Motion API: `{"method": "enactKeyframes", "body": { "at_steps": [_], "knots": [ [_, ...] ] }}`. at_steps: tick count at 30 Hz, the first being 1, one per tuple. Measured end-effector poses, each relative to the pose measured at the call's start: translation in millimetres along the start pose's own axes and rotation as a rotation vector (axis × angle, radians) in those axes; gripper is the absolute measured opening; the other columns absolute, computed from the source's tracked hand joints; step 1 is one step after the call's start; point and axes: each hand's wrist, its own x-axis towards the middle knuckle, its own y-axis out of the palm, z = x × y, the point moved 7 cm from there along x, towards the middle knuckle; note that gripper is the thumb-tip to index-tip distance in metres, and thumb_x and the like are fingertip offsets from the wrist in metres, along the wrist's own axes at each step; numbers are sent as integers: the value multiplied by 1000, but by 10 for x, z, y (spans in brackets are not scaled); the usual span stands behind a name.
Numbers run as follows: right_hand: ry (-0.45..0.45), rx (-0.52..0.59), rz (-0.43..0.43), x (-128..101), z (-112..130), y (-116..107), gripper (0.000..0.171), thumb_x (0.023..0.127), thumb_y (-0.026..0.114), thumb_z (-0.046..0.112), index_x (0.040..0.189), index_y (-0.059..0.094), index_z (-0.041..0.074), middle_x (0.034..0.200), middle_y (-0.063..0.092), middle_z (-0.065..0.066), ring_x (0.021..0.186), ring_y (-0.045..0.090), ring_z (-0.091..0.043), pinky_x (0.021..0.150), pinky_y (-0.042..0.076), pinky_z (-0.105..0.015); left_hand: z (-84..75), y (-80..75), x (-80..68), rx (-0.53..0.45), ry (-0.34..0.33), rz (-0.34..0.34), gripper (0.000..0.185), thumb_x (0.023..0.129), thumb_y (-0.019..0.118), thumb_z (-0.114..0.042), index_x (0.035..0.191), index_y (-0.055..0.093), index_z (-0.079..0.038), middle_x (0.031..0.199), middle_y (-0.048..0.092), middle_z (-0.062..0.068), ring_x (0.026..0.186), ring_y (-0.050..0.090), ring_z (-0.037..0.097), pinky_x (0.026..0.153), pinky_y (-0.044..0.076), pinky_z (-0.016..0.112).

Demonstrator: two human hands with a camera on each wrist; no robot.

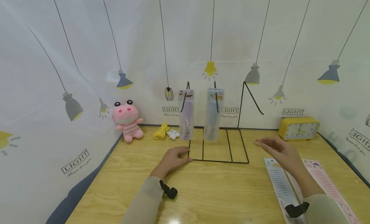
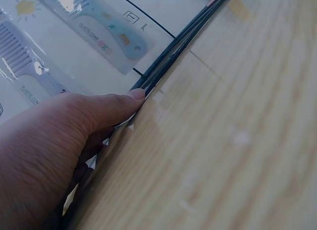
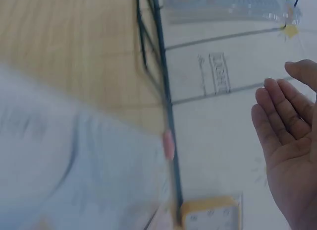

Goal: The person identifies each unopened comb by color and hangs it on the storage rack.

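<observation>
Black wire rack (image 1: 218, 155) stands mid-table, two packaged combs (image 1: 186, 114) hanging from it. Left hand (image 1: 172, 159) rests flat at its base corner, fingers relaxed. Right hand (image 1: 281, 150) hovers spread, empty, its sleeve partly hiding flat comb packs (image 1: 281, 185).

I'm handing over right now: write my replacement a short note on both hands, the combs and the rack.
Left hand: fingers straight, pressing the base of the black wire display rack on the wooden table.
Right hand: open, holding nothing, above the table.
Done: purple packaged comb and blue packaged comb hang on the rack's hooks.
Left: third hook is bare; light-blue packaged comb and pink packaged comb lie flat under the right forearm.
</observation>
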Motion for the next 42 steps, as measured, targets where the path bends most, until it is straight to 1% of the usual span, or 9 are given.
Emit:
{"method": "enactKeyframes", "body": {
  "at_steps": [4,7,11,14,17,20,22,32,42],
  "knots": [
    [34,-71,24,-118,-333,-134,43,102,59,40,133,62,10,126,67,-6,102,55,15,81,48,-9,-19,-18,1,-7,5,-1,64,91,68,-57,144,58,-22,150,51,1,140,45,26,116,35,47],
    [56,-34,30,-172,-569,-195,44,103,58,37,134,61,6,125,69,0,104,53,16,82,45,-7,-25,-28,2,-15,9,-8,63,91,69,-55,144,59,-21,150,52,1,139,45,27,116,35,48],
    [48,4,50,-224,-802,-193,41,103,61,27,134,60,1,126,69,-8,105,56,12,83,46,-7,-21,-20,-1,-19,12,-10,62,91,69,-53,143,59,-21,150,52,2,139,45,27,115,36,49],
    [66,-83,88,-254,-941,-137,42,101,64,24,136,59,1,130,65,-18,110,62,-4,85,50,-14,-20,-10,-6,-24,12,-7,63,91,69,-53,143,59,-20,150,52,2,140,45,27,116,35,49],
    [104,-191,137,-259,-1049,-74,52,98,67,32,140,55,3,138,58,-22,121,60,-31,98,50,-36,-21,-9,-2,-26,11,-8,63,91,69,-54,143,59,-21,150,51,1,140,44,27,116,35,48],
    [107,-244,168,-249,-1081,-39,61,96,69,37,143,52,2,144,50,-27,130,46,-49,104,40,-60,-18,-11,4,-24,13,-10,63,91,68,-55,143,59,-22,150,51,1,140,45,27,116,35,48],
    [84,-272,171,-240,-1070,-31,62,95,70,36,142,52,-1,145,47,-30,132,40,-54,105,36,-66,-14,-10,7,-21,14,-7,63,91,67,-57,144,58,-22,150,51,0,140,45,26,116,35,48],
    [74,-389,157,-245,-1057,-21,62,94,70,42,137,56,-1,138,48,-29,126,40,-52,102,31,-70,3,-12,-4,-29,10,3,63,91,67,-57,144,58,-23,150,51,0,140,44,25,116,35,48],
    [163,-295,147,-259,-1136,-42,73,93,68,50,137,46,-4,132,53,-31,122,48,-51,100,39,-66,-5,3,-4,-27,3,5,63,91,68,-56,144,58,-23,150,51,-1,140,44,25,116,35,47]
  ]
}}
